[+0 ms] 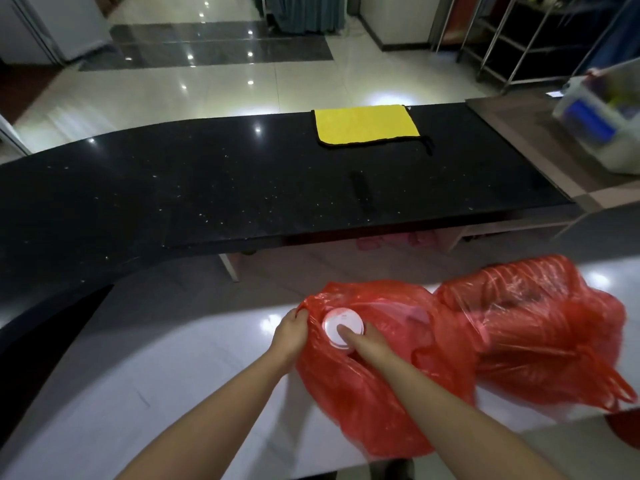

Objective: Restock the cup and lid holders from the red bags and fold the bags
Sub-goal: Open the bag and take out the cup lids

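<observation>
Two red plastic bags lie on the white counter (pixel 173 368) in front of me. The near bag (pixel 374 393) is open at its left end. My left hand (pixel 291 332) grips the bag's rim there. My right hand (pixel 367 341) reaches into the opening and holds a stack of white round lids (pixel 341 327), thumb on top. The second red bag (pixel 540 323) lies full to the right, its handles trailing toward the counter edge. No cup or lid holder is in view.
A long black counter (pixel 207 188) runs across beyond a gap, with a folded yellow cloth (pixel 367 124) near its far edge. A clear plastic bin (pixel 602 119) with coloured items sits on a surface at the far right. Metal shelving stands behind it.
</observation>
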The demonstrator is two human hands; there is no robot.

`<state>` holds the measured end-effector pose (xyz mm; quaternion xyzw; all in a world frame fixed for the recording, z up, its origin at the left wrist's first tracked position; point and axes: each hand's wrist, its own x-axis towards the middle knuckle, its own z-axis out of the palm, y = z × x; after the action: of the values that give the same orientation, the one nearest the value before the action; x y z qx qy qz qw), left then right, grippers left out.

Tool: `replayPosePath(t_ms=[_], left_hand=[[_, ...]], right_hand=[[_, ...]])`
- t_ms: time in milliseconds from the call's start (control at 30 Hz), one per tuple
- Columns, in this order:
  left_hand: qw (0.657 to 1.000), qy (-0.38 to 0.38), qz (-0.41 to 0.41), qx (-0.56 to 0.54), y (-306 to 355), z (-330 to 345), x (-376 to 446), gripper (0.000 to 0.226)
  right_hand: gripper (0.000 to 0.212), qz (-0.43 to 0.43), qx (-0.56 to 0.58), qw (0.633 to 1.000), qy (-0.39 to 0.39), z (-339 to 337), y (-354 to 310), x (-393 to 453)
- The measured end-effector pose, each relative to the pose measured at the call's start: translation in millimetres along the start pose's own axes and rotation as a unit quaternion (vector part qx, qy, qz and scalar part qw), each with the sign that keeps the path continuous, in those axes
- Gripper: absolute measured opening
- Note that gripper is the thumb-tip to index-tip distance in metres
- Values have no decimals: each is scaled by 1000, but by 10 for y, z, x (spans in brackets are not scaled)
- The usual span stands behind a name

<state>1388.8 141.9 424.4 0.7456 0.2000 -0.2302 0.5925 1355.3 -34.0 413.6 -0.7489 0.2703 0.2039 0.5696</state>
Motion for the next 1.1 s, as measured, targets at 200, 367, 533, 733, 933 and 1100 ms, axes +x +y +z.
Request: replayPosePath(t_ms=[200, 367, 533, 733, 933, 1100], left_hand=[[999, -48, -16, 7, -60, 41, 77, 40], [999, -31, 0, 33, -20, 61, 53, 28], [991, 63, 33, 116, 165, 49, -25, 24], [971, 92, 156, 156, 351, 28, -364, 49], [872, 167, 395, 237, 187, 103, -1208, 64], [845, 220, 400, 277, -167, 264, -1862, 89]], right_hand=[[54, 70, 137, 988, -12, -79, 67, 70], [64, 90, 165, 982, 3, -133, 59, 125], [62, 62, 129, 990, 9, -263, -93, 6], [54, -47, 93, 995, -2, -452, -509, -358], [43, -137, 82, 985, -59, -569, -750, -778], [44, -207, 40, 967, -141, -571, -692, -1238]])
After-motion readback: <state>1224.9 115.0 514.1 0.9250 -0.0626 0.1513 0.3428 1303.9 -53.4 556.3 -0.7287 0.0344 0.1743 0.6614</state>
